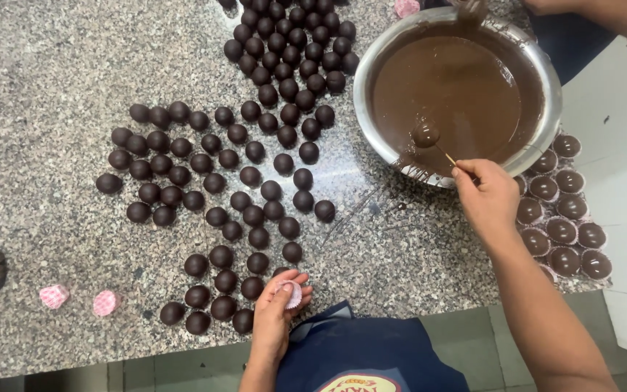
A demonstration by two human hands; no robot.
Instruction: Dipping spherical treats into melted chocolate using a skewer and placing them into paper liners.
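The worktop (45, 80) was of speckled grey granite, polished, and it reflected a soft light from above near its middle. Below its front edge I saw a floor (183, 366) of grey-green tiles. On the right side stood a plain white surface (618, 109), just beside the stone.

- Looks like a small sweet-making kitchen.
- Speckled granite worktop (52, 87) crowded with rows of dark chocolate balls (212, 181) left of a steel bowl (371, 65) of melted chocolate.
- Filled paper cups (564, 232) right of that bowl; blue apron (371, 352) below it.
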